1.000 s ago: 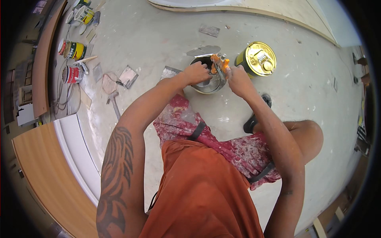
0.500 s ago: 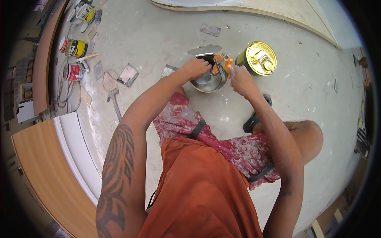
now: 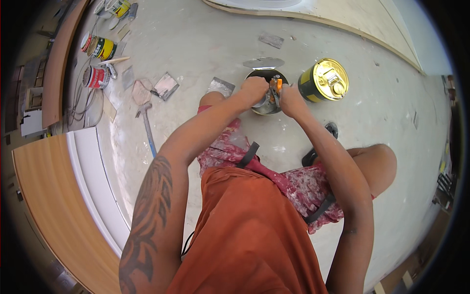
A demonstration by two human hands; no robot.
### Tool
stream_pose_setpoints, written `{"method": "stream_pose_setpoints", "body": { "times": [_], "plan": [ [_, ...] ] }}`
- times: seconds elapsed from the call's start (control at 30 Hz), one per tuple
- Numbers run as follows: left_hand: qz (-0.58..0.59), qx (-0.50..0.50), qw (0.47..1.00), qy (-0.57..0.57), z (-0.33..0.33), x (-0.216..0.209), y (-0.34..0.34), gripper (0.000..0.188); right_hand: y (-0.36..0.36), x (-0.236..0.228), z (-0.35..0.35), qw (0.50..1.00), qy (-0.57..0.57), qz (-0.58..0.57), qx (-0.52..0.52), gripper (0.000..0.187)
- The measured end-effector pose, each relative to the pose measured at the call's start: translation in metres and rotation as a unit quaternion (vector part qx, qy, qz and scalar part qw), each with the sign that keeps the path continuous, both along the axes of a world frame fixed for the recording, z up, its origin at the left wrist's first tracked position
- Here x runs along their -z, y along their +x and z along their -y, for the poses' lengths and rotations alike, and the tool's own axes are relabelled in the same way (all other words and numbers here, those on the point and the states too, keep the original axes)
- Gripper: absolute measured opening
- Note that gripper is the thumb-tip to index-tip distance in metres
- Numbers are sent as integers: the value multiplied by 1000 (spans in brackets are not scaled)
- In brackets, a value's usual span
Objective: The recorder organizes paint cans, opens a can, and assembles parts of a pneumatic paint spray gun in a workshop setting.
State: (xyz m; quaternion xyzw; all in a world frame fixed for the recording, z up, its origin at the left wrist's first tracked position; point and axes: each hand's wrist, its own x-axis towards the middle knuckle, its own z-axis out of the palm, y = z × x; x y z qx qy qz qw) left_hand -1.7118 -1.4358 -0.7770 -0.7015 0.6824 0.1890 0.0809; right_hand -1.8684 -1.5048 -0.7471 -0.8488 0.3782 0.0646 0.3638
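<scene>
An open metal can (image 3: pixel 267 112) stands on the floor before me, its round lid (image 3: pixel 263 62) raised at the far side. Over its mouth is an orange and grey metal tool (image 3: pixel 279 85), tilted and partly covered by my fingers; its exact kind is unclear. My right hand (image 3: pixel 293 101) is closed around the tool's right side. My left hand (image 3: pixel 254 91) is closed at the can's left side, close to the tool; what lies inside its fingers is hidden. To the right stands a sealed dark can with a gold lid (image 3: pixel 331 80).
A hammer (image 3: pixel 146 125) and a flat scraper (image 3: pixel 166 85) lie on the floor to the left. Paint tins (image 3: pixel 101 48) stand farther left. A scraper plate (image 3: pixel 221 86) lies by my knee. A curved wooden panel (image 3: pixel 313 24) borders the far side.
The view has shifted, so floor items sit slightly right and lower. The orange tool has turned and shows less between my hands, which have drawn closer together.
</scene>
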Motion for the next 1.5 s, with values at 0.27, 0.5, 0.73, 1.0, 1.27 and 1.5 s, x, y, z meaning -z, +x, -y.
{"method": "stream_pose_setpoints", "body": {
  "times": [0.27,0.5,0.73,1.0,1.27,1.5],
  "plan": [
    [-24,-125,992,-25,-6,-4,-13,12,20,41,2,986,-113,-15,-124,23],
    [-25,-104,994,5,-10,-8,-12,15,28,-18,26,986,-108,-80,-99,26],
    [-93,-164,980,-68,-40,-52,-3,16,1,-55,67,992,-90,-92,-14,27],
    [-303,-470,803,-205,-211,-91,43,32,-45,-58,117,987,-101,-120,22,29],
    [-629,-681,375,21,-432,-58,-36,51,-136,7,140,982,-140,-130,8,58],
    [-411,-276,862,111,-405,-35,-63,34,-127,-33,143,949,-197,-139,-203,76]
  ]
}}
